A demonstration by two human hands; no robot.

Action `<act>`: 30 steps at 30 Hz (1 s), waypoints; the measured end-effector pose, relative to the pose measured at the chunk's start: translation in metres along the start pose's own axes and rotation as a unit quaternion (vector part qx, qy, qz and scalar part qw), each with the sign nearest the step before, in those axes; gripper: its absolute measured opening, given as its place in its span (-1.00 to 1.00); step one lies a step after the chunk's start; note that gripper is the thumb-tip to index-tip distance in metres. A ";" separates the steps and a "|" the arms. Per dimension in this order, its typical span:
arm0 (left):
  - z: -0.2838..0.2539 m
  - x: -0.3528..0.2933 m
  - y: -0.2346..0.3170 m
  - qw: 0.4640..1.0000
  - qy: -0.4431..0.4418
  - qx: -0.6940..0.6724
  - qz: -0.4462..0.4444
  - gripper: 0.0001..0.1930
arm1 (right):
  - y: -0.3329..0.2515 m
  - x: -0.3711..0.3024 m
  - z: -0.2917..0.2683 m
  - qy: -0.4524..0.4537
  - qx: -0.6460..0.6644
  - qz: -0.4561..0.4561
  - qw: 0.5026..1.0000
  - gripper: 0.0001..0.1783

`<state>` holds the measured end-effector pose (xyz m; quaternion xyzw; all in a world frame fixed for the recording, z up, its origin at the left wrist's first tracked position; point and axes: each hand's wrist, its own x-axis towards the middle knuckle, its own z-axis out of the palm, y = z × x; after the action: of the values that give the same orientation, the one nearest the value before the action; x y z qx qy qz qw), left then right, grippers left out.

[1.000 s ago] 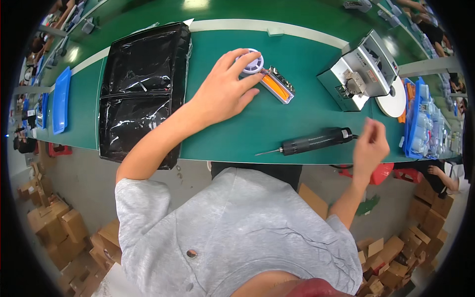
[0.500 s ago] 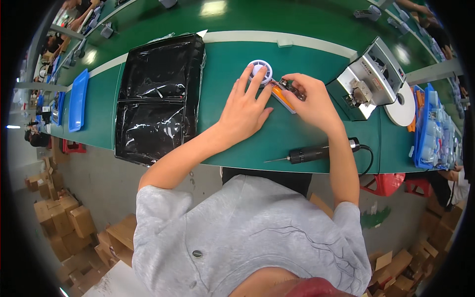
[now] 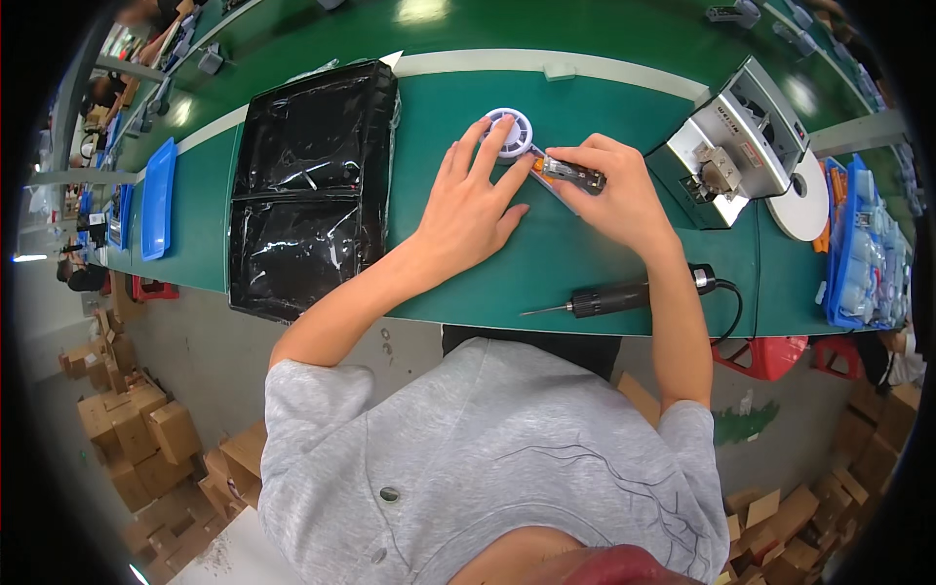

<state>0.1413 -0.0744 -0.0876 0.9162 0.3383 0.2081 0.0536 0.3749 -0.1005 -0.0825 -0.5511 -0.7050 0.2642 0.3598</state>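
A small handheld fan (image 3: 515, 146) with a round, pale lavender head lies on the green table. My left hand (image 3: 468, 200) rests on it with fingers spread, fingertips on the round head and near where the handle starts. Between the thumb and fingers of my right hand (image 3: 624, 193) is a small dark part with a shiny surface (image 3: 577, 175), its exact kind unclear. It sits over the fan's open handle (image 3: 561, 198), where a bit of orange shows beneath. My right fingers hide some of the handle.
A black plastic-wrapped tray (image 3: 310, 190) lies left of my hands. Near the front edge is a corded electric screwdriver (image 3: 624, 296), its bit pointing left. A metal machine (image 3: 726, 156) and a white reel (image 3: 798, 200) stand right, before a blue bin of parts (image 3: 863, 253).
The dark part in my right hand has turned and now lies over the handle, covering most of the orange piece. My left hand stays on the fan, its fingers slightly shifted.
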 end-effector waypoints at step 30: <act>0.001 0.003 -0.019 0.998 0.022 -0.033 0.054 -0.56 | 0.004 0.003 0.022 0.064 0.036 -0.005 0.997 -0.81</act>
<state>0.1325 -0.0575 -0.0924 0.9258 0.2827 0.2423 0.0651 0.3595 -0.0964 -0.0981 -0.5501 -0.6735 0.2517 0.4248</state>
